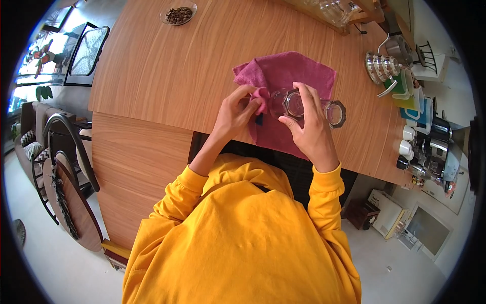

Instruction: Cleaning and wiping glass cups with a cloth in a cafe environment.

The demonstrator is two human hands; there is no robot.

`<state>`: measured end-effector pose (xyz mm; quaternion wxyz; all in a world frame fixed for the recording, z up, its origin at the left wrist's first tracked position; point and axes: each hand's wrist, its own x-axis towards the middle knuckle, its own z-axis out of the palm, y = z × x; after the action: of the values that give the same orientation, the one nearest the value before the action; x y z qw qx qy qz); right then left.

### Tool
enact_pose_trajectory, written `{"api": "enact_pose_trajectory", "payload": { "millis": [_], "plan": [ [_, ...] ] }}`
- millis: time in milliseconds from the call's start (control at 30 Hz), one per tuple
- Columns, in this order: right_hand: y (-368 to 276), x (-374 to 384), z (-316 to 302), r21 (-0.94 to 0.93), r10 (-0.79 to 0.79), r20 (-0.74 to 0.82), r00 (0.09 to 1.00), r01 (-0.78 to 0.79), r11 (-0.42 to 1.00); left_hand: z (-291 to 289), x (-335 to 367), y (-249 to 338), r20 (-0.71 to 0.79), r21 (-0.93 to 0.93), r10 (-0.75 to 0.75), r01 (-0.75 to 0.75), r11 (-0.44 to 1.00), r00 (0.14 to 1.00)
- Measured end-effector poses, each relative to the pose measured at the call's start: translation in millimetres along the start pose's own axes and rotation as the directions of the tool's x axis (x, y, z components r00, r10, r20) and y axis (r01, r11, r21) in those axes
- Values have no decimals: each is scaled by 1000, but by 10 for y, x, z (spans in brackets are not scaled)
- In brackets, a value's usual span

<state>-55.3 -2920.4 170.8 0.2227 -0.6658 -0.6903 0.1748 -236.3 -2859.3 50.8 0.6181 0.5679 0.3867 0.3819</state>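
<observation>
A magenta cloth (301, 70) lies spread on the wooden table in front of me, its left side bunched up. My left hand (236, 112) is closed on a gathered fold of it, thumb and fingers pinching the fabric beside a clear glass. That faceted drinking glass (290, 102) is gripped by my right hand (313, 121), fingers on its far side and thumb on the near side. It appears tipped, with the bunched cloth at its left end; whether cloth reaches inside I cannot tell. A second faceted glass (335, 113) stands just right of my right hand, by the cloth's edge.
A clear dish of brown beans (178, 15) sits at the far left of the table (162, 71). Along the right side stand a ribbed metal kettle (382, 67), colored pitchers (403, 85) and white cups (406, 148). A wooden rack (324, 17) with glassware is at the far edge.
</observation>
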Motion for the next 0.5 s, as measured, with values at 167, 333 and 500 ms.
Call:
{"api": "enact_pose_trajectory", "payload": {
  "millis": [167,333,500],
  "plan": [
    [55,17,5,-5,-12,-52,999,12,1000,-132,1,78,94,-647,-19,75,759,995],
    [15,17,14,-16,45,-55,997,-46,999,-49,128,15,297,-307,179,-84,948,938],
    [-1,41,9,-125,40,-15,999,-41,991,134,198,-16,170,-394,69,4,919,983]
  ]
}}
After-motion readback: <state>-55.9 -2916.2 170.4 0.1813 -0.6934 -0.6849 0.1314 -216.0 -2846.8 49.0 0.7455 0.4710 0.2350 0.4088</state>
